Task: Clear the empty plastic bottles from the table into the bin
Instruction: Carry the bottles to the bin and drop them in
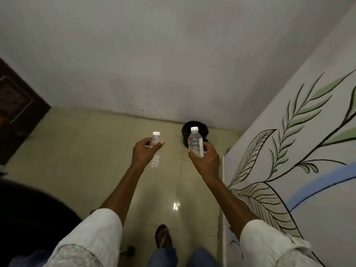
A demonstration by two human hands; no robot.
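pale rolled-up shirt sleeves (92, 234) are sitting nearest the lens at the bottom edge, both bare forearms reaching forward from them. below, blue trouser legs (165, 256) and a foot in a dark sandal (163, 236) are standing on the glossy beige tiled floor (81, 160). left hand (146, 151) is closing around the middle of a clear plastic bottle with a white cap (156, 149), bottle upright, cap up, base hanging below the palm. right hand (204, 160) is gripping a second clear white-capped plastic bottle (195, 142) by its lower part, also upright. both bottles are looking empty and are being held in the air over the floor. a round black bin (185, 134) is sitting on the floor against the plain white wall (173, 54), right behind the right-hand bottle in this view, partly hidden by it. a white wall painted with a leaf mural (298, 151) is running along the right side. dark wooden door (17, 105) at far left.
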